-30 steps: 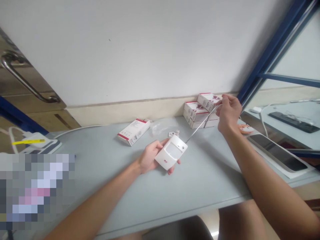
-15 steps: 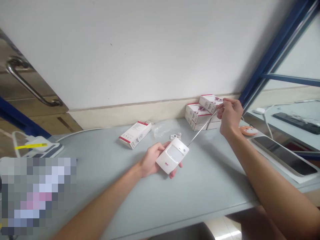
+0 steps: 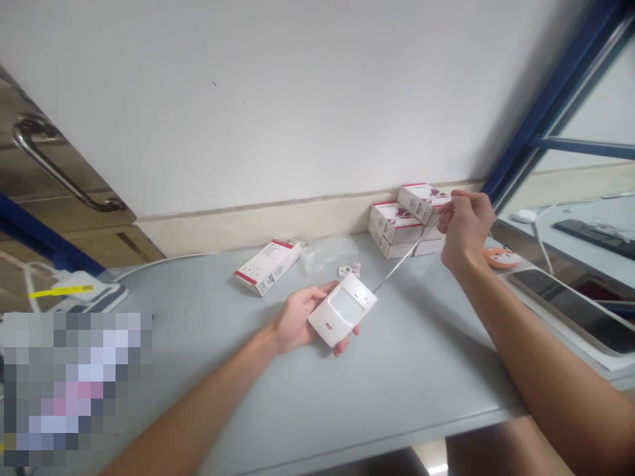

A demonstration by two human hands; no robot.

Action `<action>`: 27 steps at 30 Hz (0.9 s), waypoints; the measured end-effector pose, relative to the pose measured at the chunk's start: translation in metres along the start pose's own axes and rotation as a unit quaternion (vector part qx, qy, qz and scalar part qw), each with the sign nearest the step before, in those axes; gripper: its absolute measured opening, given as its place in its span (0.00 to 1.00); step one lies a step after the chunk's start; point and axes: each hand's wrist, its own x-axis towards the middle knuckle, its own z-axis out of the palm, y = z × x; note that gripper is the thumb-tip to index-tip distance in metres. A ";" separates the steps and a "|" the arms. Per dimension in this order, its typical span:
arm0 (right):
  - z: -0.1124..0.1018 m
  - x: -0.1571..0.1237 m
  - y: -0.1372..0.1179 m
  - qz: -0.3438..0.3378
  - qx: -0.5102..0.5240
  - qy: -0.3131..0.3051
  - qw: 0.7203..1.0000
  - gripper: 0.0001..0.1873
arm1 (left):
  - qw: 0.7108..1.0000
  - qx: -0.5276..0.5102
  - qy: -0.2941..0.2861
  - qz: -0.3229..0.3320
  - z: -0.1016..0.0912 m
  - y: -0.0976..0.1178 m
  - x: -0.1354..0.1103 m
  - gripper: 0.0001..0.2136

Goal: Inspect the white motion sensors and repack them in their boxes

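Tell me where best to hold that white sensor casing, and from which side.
Probably by its long edges, from underneath, as the left hand holds the white sensor casing: its flat oblong body rests across the fingers, leaving the thin metal rod at its corner free.

Lighting: bright, even, diffuse indoor light with no source in view, the white wall (image 3: 297,99) dimming slightly toward the upper right. Shadows: soft and grey on the bench (image 3: 421,390) beneath the right hand (image 3: 466,228), with no hard glare. Quality: slightly soft focus throughout, with wide-angle bowing at the edges, where the blue metal frame (image 3: 555,86) and steel door handle (image 3: 59,177) lean; a pixelated block (image 3: 74,390) masks the lower left corner.
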 end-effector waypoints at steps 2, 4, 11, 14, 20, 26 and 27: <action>0.000 0.000 0.001 0.004 -0.005 0.000 1.000 0.08 | 1.000 -0.004 0.009 -0.005 0.000 0.000 -0.001 0.21; -0.001 0.001 0.002 0.004 -0.009 0.001 1.000 0.08 | 1.000 -0.010 0.010 -0.008 0.000 0.000 -0.001 0.21; -0.003 0.001 0.006 -0.012 -0.031 0.014 0.999 0.06 | 1.000 -0.018 -0.001 -0.003 0.000 -0.001 -0.001 0.20; -0.004 0.001 0.011 -0.019 -0.042 0.006 0.999 0.05 | 1.000 -0.015 0.004 -0.008 0.001 0.000 -0.001 0.20; -0.007 0.000 0.020 -0.058 -0.085 0.003 0.995 0.06 | 1.000 -0.002 -0.004 -0.027 -0.001 0.001 0.000 0.17; -0.004 -0.003 0.010 -0.082 -0.047 0.001 0.996 0.07 | 1.000 -0.005 -0.010 -0.026 -0.003 0.000 0.000 0.17; -0.003 -0.004 0.008 -0.077 -0.041 0.002 0.996 0.06 | 1.000 -0.010 -0.007 -0.024 -0.003 0.001 0.001 0.18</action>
